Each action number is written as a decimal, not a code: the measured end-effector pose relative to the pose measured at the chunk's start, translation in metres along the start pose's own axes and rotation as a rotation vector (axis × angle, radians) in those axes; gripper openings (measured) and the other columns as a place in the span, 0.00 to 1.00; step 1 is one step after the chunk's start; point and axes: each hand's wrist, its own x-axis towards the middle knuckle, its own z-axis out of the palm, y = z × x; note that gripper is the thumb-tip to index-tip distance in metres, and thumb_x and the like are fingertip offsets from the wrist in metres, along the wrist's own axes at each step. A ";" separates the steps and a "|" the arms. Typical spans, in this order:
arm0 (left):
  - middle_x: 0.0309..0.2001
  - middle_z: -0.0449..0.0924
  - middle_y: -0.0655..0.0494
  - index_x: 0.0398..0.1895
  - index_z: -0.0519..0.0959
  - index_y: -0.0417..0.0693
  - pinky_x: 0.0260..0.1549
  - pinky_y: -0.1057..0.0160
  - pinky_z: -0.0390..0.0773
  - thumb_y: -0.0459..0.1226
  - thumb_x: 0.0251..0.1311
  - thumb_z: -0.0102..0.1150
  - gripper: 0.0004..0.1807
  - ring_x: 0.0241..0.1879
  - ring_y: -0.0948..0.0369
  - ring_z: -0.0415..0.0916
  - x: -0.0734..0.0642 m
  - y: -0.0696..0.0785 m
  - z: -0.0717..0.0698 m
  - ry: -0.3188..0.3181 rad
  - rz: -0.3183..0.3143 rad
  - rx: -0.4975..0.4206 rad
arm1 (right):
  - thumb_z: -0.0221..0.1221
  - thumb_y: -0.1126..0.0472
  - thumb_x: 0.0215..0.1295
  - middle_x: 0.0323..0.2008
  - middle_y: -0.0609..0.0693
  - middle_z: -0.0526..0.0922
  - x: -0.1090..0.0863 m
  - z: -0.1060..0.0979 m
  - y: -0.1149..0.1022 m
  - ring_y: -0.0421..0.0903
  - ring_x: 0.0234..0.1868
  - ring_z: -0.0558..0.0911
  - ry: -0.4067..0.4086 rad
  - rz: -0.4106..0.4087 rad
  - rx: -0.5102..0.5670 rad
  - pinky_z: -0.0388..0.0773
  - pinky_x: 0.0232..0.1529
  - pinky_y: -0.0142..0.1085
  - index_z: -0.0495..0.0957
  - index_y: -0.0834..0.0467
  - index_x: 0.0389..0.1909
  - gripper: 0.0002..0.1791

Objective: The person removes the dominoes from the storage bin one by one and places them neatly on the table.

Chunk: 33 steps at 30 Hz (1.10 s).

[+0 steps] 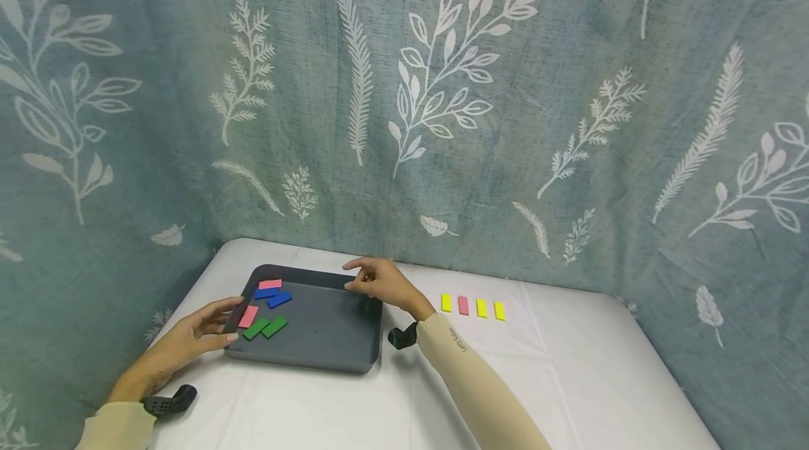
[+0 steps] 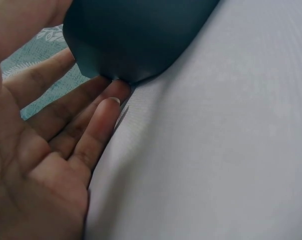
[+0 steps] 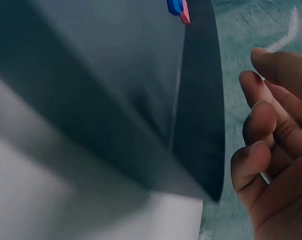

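Observation:
A dark grey tray (image 1: 325,320) lies on the white cloth and holds small blocks in pairs: pink (image 1: 270,284), blue (image 1: 279,300) and green (image 1: 274,326). My left hand (image 1: 186,339) rests against its left side, with extended fingers at the wall and the thumb by the front left corner. In the left wrist view, fingertips touch the underside of the tray (image 2: 135,40). Above the back right corner is my right hand (image 1: 382,283), its fingers loosely bent. The right wrist view has nothing between those fingers, beside the tray wall (image 3: 198,100).
To the right of the tray, a row of blocks lies on the white cloth (image 1: 493,380): a yellow block (image 1: 446,302), a pink block (image 1: 463,305) and two more yellow blocks (image 1: 482,308). A teal leaf-patterned curtain (image 1: 379,85) hangs behind and at both sides.

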 end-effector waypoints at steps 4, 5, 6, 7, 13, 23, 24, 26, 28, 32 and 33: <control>0.76 0.57 0.40 0.81 0.57 0.53 0.54 0.34 0.69 0.45 0.66 0.69 0.44 0.66 0.42 0.61 0.001 -0.001 0.001 -0.002 -0.020 -0.012 | 0.67 0.56 0.69 0.39 0.60 0.86 0.010 0.014 -0.003 0.66 0.37 0.81 -0.019 -0.002 0.000 0.81 0.40 0.53 0.78 0.58 0.65 0.25; 0.76 0.57 0.40 0.81 0.57 0.53 0.54 0.34 0.69 0.45 0.66 0.69 0.45 0.66 0.42 0.61 0.001 -0.002 0.001 -0.001 -0.023 -0.012 | 0.67 0.56 0.69 0.39 0.61 0.86 0.012 0.018 -0.004 0.66 0.37 0.81 -0.024 -0.002 -0.002 0.82 0.40 0.53 0.78 0.58 0.65 0.25; 0.76 0.57 0.40 0.81 0.57 0.53 0.54 0.34 0.69 0.45 0.66 0.69 0.45 0.66 0.42 0.61 0.001 -0.002 0.001 -0.002 -0.025 -0.014 | 0.67 0.56 0.69 0.39 0.61 0.87 0.014 0.021 -0.005 0.66 0.37 0.82 -0.030 0.000 -0.007 0.82 0.40 0.53 0.78 0.57 0.65 0.25; 0.76 0.57 0.40 0.81 0.57 0.53 0.54 0.34 0.69 0.45 0.66 0.69 0.45 0.66 0.42 0.62 0.001 -0.002 0.002 -0.001 -0.028 -0.012 | 0.67 0.56 0.70 0.39 0.61 0.87 0.016 0.025 -0.005 0.65 0.37 0.82 -0.038 0.002 -0.012 0.82 0.40 0.53 0.78 0.57 0.64 0.24; 0.75 0.59 0.41 0.81 0.58 0.52 0.54 0.36 0.69 0.47 0.64 0.70 0.45 0.65 0.43 0.63 0.000 -0.002 0.001 0.003 -0.038 0.000 | 0.67 0.58 0.70 0.38 0.60 0.87 0.027 0.043 -0.010 0.61 0.35 0.84 -0.083 0.007 -0.025 0.83 0.38 0.47 0.78 0.58 0.65 0.24; 0.75 0.59 0.41 0.81 0.59 0.53 0.55 0.35 0.69 0.46 0.66 0.69 0.43 0.66 0.42 0.62 -0.001 0.000 -0.001 -0.001 -0.020 -0.014 | 0.68 0.59 0.68 0.33 0.51 0.87 0.045 0.068 -0.012 0.51 0.30 0.84 -0.148 0.021 -0.048 0.79 0.29 0.33 0.80 0.58 0.63 0.23; 0.75 0.59 0.41 0.81 0.59 0.53 0.55 0.35 0.69 0.46 0.66 0.69 0.43 0.66 0.42 0.62 -0.002 0.000 -0.001 -0.003 -0.020 -0.011 | 0.68 0.59 0.68 0.32 0.51 0.87 0.046 0.071 -0.012 0.50 0.30 0.84 -0.149 0.021 -0.048 0.79 0.29 0.33 0.80 0.58 0.63 0.23; 0.75 0.59 0.41 0.81 0.59 0.53 0.54 0.36 0.69 0.46 0.66 0.68 0.43 0.66 0.42 0.62 -0.002 0.000 -0.002 -0.007 -0.012 -0.008 | 0.69 0.59 0.68 0.32 0.50 0.87 0.050 0.075 -0.012 0.47 0.29 0.83 -0.153 0.011 -0.050 0.79 0.30 0.33 0.80 0.57 0.63 0.23; 0.74 0.60 0.41 0.80 0.59 0.53 0.55 0.37 0.69 0.45 0.67 0.68 0.42 0.65 0.42 0.62 -0.002 0.000 -0.003 -0.008 -0.006 -0.010 | 0.69 0.60 0.68 0.31 0.48 0.87 0.053 0.079 -0.011 0.44 0.28 0.83 -0.153 0.005 -0.055 0.79 0.30 0.32 0.80 0.56 0.63 0.23; 0.74 0.60 0.40 0.80 0.59 0.53 0.54 0.37 0.69 0.45 0.67 0.68 0.42 0.66 0.42 0.62 -0.001 0.001 -0.003 -0.008 0.006 -0.005 | 0.69 0.58 0.67 0.28 0.41 0.86 0.060 0.088 -0.010 0.37 0.26 0.80 -0.134 0.008 -0.133 0.76 0.29 0.29 0.80 0.53 0.63 0.24; 0.74 0.60 0.40 0.80 0.59 0.54 0.54 0.37 0.69 0.45 0.66 0.68 0.42 0.66 0.42 0.63 -0.001 0.001 -0.003 -0.007 0.002 -0.004 | 0.70 0.58 0.67 0.27 0.40 0.85 0.061 0.090 -0.010 0.36 0.26 0.79 -0.125 0.010 -0.162 0.75 0.28 0.29 0.81 0.52 0.64 0.24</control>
